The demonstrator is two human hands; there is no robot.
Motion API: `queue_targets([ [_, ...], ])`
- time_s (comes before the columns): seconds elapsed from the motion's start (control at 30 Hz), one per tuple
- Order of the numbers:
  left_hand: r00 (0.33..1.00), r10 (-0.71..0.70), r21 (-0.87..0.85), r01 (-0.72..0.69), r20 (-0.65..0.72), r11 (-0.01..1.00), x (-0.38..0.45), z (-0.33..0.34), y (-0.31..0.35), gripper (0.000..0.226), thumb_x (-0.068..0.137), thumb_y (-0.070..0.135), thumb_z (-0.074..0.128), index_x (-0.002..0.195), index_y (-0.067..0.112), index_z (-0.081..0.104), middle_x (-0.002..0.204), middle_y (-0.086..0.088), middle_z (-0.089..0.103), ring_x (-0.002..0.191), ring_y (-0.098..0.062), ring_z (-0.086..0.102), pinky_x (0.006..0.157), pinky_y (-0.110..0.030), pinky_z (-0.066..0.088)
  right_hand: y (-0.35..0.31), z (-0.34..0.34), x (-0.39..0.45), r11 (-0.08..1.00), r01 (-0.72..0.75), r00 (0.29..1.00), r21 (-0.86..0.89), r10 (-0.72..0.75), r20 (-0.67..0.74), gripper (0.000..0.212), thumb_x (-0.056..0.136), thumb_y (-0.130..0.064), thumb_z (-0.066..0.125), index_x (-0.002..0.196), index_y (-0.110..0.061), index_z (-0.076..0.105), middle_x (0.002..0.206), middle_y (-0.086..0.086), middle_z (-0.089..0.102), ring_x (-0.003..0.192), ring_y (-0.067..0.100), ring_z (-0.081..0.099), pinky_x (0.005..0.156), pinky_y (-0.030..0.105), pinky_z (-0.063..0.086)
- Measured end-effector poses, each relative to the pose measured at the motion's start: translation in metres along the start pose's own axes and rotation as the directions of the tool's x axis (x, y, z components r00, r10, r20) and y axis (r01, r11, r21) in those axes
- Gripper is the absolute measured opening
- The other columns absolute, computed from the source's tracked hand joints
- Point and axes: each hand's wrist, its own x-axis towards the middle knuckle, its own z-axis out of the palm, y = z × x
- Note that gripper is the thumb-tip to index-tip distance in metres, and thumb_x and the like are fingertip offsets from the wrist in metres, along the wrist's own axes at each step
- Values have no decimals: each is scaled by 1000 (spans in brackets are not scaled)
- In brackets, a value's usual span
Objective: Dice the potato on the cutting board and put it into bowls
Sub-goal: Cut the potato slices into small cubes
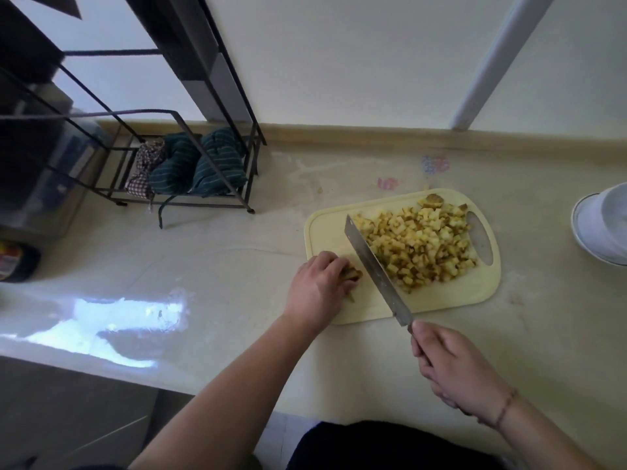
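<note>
A heap of diced potato (420, 244) covers the right part of the pale yellow board (451, 293), reaching up to the board's far edge and stopping just short of the handle slot at its right end. At the board's left edge lies one uncut potato piece (353, 273), brown skin showing, with a small scrap just below it. The left hand (317, 288) rests on that piece, fingers curled down over it and pinning it to the board. Just right of the piece stands the knife (376, 269), a broad steel blade running diagonally from the far middle of the board down to its near edge, its flat side touching the left flank of the heap. The right hand (448, 368) grips the knife handle beyond the near edge of the board, fingers wrapped closed around it; a thin bracelet sits on that wrist. The board lies on a light counter (220, 266), which carries a bright reflection at the left. At the right edge of the view sits a white bowl (600, 228), apart from the board. Back left on the counter a dark wire rack (190, 184) holds bunched green striped and checked cloths (196, 164).
</note>
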Motion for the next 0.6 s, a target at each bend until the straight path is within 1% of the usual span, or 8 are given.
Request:
queue_targets([
  [0.07,1000,-3,-18,3,-6,1000,-2,-3,1,29,77,18,80,103,5,73,95,-12,66,74,-33,66,64,-36,57,1,1,3,996,44,999,-84,-46,-20,56,83,-64,37,74,-10,48,51,-2,38,39,10,31,38,21,28],
  [0.1,1000,-2,-25,2,-3,1000,-3,-4,1,30,77,17,81,104,5,74,97,-12,66,74,-32,67,63,-33,56,2,2,5,989,71,996,-128,-76,-36,56,82,-66,36,72,-11,49,48,-6,39,39,6,33,40,18,29],
  [0.17,1000,8,-28,-7,6,1000,-4,-6,-1,32,78,16,83,108,7,73,100,-11,66,74,-31,67,61,-30,55,8,4,9,980,108,990,-168,-122,-74,59,81,-69,34,70,-13,49,45,-7,40,39,4,35,44,19,29],
  [0.27,999,45,-30,-45,-4,999,-6,-4,1,33,82,18,77,112,7,72,102,-11,66,74,-30,67,59,-30,54,14,12,12,974,133,981,-183,-156,-115,67,84,-74,30,70,-11,47,45,-7,40,40,5,34,46,21,28],
  [0.37,998,70,-19,-70,-8,997,-7,1,8,37,81,17,71,117,7,72,103,-10,65,73,-29,66,56,-30,53,13,21,14,969,151,979,-198,-175,-106,68,84,-75,28,68,-11,44,44,-7,41,40,6,35,44,17,26],
  [0.5,999,46,-50,-46,-3,998,-8,-2,3,37,79,11,79,114,5,71,100,-11,64,75,-30,66,60,-32,56,10,15,17,970,147,987,-194,-158,-39,57,83,-66,30,67,-13,44,45,-8,40,42,5,35,45,17,27],
  [0.6,998,70,-30,-70,-11,997,-6,-3,-2,39,77,11,84,113,6,73,101,-10,65,77,-28,67,64,-32,55,11,9,18,978,132,990,-159,-139,-37,59,85,-68,31,68,-13,46,46,-7,40,43,4,35,44,14,28],
])
